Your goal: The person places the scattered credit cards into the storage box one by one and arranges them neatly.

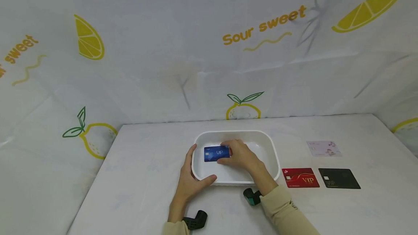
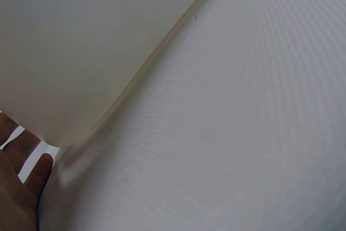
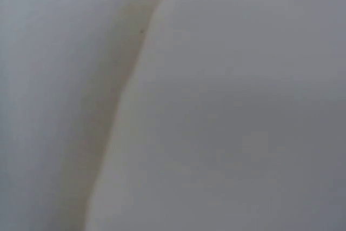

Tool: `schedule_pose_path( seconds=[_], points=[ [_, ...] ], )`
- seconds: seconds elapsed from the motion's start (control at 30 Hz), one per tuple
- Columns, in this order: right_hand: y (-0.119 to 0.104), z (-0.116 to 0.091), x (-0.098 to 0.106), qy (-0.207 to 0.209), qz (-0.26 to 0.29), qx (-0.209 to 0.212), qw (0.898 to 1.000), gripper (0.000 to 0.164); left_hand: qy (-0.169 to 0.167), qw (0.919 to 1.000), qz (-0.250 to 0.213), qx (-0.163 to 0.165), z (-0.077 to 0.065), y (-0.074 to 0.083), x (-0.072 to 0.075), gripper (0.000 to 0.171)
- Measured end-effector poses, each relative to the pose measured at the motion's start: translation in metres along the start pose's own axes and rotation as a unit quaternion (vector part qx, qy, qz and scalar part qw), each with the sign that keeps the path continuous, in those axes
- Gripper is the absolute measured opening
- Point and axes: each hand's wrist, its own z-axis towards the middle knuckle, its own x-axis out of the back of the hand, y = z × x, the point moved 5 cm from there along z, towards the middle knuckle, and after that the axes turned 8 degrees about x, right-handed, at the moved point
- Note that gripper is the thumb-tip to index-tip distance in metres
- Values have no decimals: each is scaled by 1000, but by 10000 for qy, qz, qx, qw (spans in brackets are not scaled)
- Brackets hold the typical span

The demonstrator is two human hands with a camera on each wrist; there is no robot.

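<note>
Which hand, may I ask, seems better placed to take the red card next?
Probably the right hand: it's nearer the red card, though it would need to release the blue card first. The left hand touches the white tray, farther left.

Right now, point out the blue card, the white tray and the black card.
Blue card [image 1: 214, 153]: head view, middle of its visible face.
White tray [image 1: 228, 173]: head view, bare floor near the front rim.
Black card [image 1: 339, 178]: head view, middle of its face.
</note>
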Motion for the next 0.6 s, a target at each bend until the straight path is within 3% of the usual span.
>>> schedule_pose_path(
  seconds=[0.23,0.6],
  points=[
    [-1,-2,4,64,70,66,9999,60,4,10000,55,36,0,-2,-1,114],
    [-9,-1,6,19,310,997,9945,56,28,10000,72,1,1,-2,0,113]
  ],
)
